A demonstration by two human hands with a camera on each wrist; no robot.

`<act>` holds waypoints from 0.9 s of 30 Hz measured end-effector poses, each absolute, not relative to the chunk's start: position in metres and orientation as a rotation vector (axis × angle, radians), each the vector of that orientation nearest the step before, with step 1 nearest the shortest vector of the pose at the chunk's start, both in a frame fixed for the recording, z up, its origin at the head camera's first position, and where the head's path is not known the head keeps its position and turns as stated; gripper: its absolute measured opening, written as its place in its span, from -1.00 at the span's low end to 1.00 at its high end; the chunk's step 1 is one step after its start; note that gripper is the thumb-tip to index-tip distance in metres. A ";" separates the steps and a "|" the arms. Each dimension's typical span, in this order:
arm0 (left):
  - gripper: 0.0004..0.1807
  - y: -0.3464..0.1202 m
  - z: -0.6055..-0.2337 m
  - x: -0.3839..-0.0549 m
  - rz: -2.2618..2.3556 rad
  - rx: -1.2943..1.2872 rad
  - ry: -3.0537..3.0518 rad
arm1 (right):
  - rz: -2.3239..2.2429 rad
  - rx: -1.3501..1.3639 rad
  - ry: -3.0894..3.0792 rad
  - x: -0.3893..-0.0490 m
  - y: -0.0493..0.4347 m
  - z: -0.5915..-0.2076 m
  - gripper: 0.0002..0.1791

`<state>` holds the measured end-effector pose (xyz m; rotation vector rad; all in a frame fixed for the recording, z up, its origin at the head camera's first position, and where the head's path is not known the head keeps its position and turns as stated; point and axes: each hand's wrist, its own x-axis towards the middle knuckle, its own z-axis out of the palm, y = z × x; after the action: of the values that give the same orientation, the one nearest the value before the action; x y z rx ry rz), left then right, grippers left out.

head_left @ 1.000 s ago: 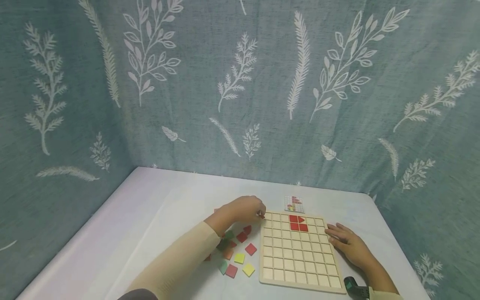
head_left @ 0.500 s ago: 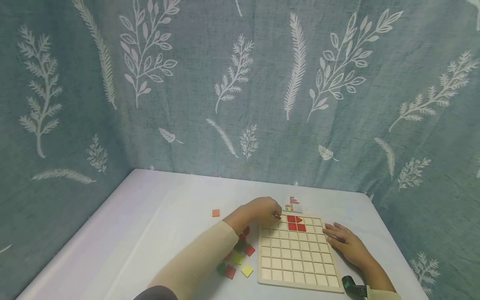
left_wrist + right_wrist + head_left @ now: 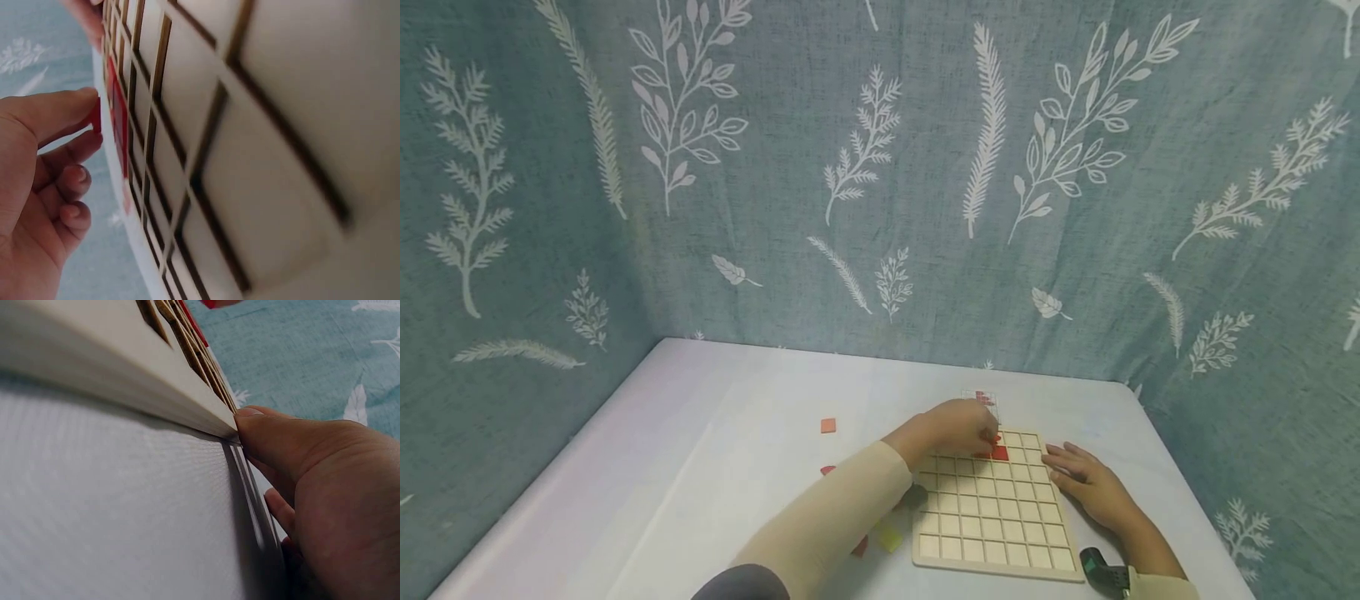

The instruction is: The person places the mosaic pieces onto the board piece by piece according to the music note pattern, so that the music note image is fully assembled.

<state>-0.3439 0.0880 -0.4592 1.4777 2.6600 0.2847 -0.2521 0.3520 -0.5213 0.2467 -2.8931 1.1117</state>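
Observation:
Over the far rows of a pale wooden grid board, my left hand pinches a small red tile between thumb and fingertip. In the left wrist view this tile stands edge-on, just off the board, and its shape cannot be told. Red tiles lie in the cells beneath the hand; one red square tile shows and the others are partly covered. My right hand rests at the board's right edge with relaxed fingers, and in the right wrist view its thumb touches the board's side.
Behind the board lies a pattern card, partly hidden by my left hand. An orange square tile sits farther left on the white table. My left sleeve covers most loose tiles; a yellow tile shows beside it.
My left hand has moved right, from the board's far left corner to above the red tiles, carrying the small red tile. My right hand stays at the board's edge.

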 end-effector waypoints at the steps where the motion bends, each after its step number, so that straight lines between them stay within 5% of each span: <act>1: -0.93 0.091 -0.460 -0.343 0.268 1.489 2.661 | 1.118 0.242 -2.891 -0.252 0.352 -0.522 -0.44; 10: -0.92 0.114 -0.461 -0.337 0.184 1.573 2.700 | 1.086 0.256 -2.911 -0.252 0.350 -0.521 -0.44; 27: -0.90 0.144 -0.469 -0.333 0.123 1.339 2.758 | 1.090 0.295 -2.885 -0.251 0.355 -0.519 -0.48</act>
<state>-0.3327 0.1443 -0.4691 1.3393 2.7585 0.1227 -0.2514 0.3550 -0.5191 0.2950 -2.8846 1.0904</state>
